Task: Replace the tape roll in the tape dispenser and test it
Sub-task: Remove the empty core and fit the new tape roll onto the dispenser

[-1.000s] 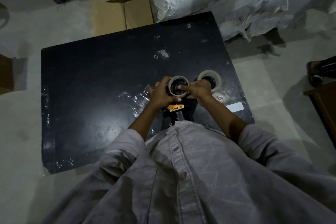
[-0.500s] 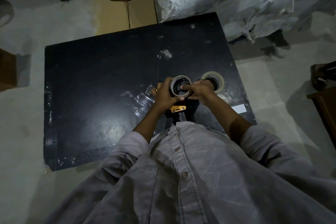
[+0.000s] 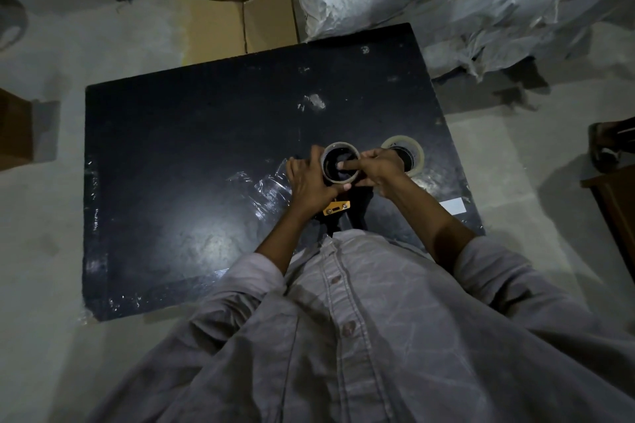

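Head view looks down at a black board [image 3: 192, 154] on the floor, with both hands meeting right of the frame's centre. Left hand [image 3: 309, 182] comes up from the lower middle, forearm angled toward the upper right, fingers curled around the left side of a nearly empty roll [image 3: 340, 163] and closed on it. Right hand [image 3: 379, 170] reaches in from the lower right, its forefinger stretched leftward into the roll's dark hole while the other fingers bend loosely beside the rim. Below the hands, the dispenser [image 3: 338, 208] shows only an orange plate and a dark handle. A fuller roll, the spare [image 3: 407, 153], lies flat on the board just right of the right hand. Crumpled clear film [image 3: 261, 184] lies left of the left hand.
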Demonstrator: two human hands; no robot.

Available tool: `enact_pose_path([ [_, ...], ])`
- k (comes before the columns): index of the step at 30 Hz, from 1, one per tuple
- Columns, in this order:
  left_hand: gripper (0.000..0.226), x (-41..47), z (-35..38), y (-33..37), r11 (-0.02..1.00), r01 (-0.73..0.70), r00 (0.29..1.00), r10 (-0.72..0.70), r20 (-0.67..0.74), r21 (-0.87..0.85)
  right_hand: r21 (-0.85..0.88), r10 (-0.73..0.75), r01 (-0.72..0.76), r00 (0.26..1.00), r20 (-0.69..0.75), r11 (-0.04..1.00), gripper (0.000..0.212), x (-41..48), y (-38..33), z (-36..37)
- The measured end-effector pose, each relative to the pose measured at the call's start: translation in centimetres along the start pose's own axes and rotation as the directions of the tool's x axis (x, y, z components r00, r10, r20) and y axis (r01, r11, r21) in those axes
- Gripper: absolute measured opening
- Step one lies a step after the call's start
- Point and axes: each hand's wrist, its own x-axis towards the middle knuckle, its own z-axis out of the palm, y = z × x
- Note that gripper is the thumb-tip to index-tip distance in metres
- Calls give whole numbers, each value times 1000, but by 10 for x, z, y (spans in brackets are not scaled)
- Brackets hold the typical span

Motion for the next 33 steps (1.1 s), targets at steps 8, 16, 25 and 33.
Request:
enact_pose_path([
  [8, 92, -3, -7, 6, 994, 9, 1000, -11, 13, 109, -39, 4, -3, 1000, 24, 999, 63, -3, -2, -1],
  [16, 87, -3, -15, 21, 1000, -22, 999, 22, 28, 15, -175, -68, 60, 997, -39, 983, 44, -3, -4, -4],
  [25, 86, 6, -17, 5, 998, -55, 993, 56, -101, 12, 97, -155, 144, 980, 122, 985, 60, -5, -9, -12],
  [33, 91, 17, -24, -9, 998, -43, 993, 47, -106, 43, 151, -241, 222, 963, 121, 963, 16, -10, -17, -9],
])
